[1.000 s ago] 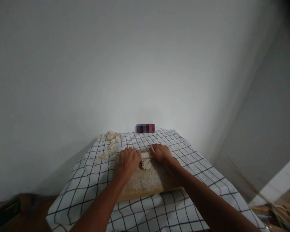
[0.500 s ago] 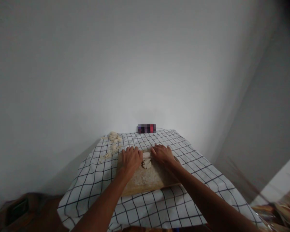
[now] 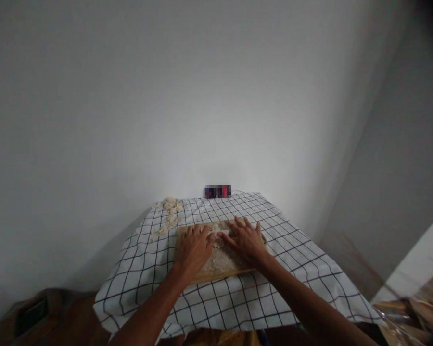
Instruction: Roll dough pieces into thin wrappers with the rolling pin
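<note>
A wooden board (image 3: 223, 275) dusted with flour lies in front of me. A pale rolling pin (image 3: 224, 231) crosses it, mostly covered by my hands. My left hand (image 3: 197, 245) rests palm down over the pin's left part, its fingers extended and apart. Over the right part lies my right hand (image 3: 247, 240), fingers spread wide and pointing away from me. Both thumbs reach inward and almost meet at the middle of the pin. Under and just in front of the pin sits a small flattened piece of dough (image 3: 218, 243), partly hidden by the thumbs.
A white checked cloth (image 3: 299, 269) covers the table, which stands close to a pale wall (image 3: 216, 96). At the back left are a dough lump (image 3: 170, 202) and several scraps (image 3: 166, 228). A blurred dark and red object (image 3: 218, 191) is at the back edge.
My fingers have opened out from a more curled grasp, and the thumbs have come closer together. The dough is now more covered by pin and thumbs. The view has shifted slightly.
</note>
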A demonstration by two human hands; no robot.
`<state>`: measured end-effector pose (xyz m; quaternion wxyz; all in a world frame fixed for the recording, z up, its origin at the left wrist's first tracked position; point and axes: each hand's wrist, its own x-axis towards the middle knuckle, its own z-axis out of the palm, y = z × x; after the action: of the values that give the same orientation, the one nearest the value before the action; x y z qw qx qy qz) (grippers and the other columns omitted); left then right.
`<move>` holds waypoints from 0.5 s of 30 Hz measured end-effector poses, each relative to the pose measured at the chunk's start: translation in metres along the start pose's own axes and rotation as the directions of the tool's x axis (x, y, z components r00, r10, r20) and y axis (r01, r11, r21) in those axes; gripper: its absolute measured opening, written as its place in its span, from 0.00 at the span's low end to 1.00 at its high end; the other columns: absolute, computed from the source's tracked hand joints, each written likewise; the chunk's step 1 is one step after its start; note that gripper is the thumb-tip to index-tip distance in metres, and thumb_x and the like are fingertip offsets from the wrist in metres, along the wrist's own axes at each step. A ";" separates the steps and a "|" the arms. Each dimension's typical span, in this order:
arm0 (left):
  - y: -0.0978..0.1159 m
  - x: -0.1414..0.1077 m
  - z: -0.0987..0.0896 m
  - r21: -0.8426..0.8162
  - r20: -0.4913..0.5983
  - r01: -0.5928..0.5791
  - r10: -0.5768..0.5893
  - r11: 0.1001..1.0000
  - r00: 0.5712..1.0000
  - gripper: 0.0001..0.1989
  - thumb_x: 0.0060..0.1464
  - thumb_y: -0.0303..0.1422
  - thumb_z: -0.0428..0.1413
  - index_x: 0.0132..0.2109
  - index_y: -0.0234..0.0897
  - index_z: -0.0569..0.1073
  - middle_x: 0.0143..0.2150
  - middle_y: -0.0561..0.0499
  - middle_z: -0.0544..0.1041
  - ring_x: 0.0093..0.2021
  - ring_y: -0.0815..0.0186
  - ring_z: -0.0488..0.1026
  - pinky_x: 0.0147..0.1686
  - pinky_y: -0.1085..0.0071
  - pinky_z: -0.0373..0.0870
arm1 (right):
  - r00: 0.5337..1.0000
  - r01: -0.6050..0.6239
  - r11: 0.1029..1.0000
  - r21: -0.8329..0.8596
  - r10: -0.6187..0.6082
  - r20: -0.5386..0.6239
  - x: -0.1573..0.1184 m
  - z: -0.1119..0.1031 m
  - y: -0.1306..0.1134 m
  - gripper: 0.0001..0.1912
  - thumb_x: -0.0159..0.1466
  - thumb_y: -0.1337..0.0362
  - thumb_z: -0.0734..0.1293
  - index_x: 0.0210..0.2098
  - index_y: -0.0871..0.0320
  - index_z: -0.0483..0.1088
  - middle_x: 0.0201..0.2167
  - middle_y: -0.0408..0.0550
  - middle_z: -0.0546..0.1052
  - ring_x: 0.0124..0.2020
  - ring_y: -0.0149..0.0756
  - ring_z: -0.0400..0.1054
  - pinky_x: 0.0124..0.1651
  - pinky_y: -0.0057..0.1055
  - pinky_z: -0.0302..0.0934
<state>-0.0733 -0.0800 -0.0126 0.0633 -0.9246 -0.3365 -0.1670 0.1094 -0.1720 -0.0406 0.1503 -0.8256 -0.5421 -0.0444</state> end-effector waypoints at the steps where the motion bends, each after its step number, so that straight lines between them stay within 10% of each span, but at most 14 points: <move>1: -0.001 -0.001 0.001 -0.006 -0.001 -0.006 0.006 1.000 1.000 0.20 0.77 0.44 0.45 0.57 0.41 0.79 0.57 0.42 0.81 0.58 0.49 0.75 0.56 0.53 0.70 | 1.000 -0.001 1.000 0.000 0.001 -0.008 -0.002 -0.001 -0.001 0.40 0.77 0.32 0.52 0.75 0.47 0.67 0.79 0.57 0.60 0.79 0.69 0.49 0.72 0.81 0.38; 15: -0.009 0.022 0.019 -0.063 0.000 0.013 -0.013 0.998 1.000 0.24 0.78 0.41 0.43 0.69 0.41 0.75 0.74 0.46 0.72 0.78 0.48 0.63 0.76 0.37 0.57 | 1.000 0.007 0.998 0.068 -0.008 0.010 0.025 -0.001 0.004 0.35 0.79 0.37 0.51 0.64 0.48 0.77 0.71 0.56 0.74 0.72 0.57 0.64 0.72 0.68 0.51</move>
<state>-0.0581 -0.0560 -0.0222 0.0331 -0.9238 -0.3371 -0.1782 0.1232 -0.1515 -0.0340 0.1753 -0.8181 -0.5472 -0.0226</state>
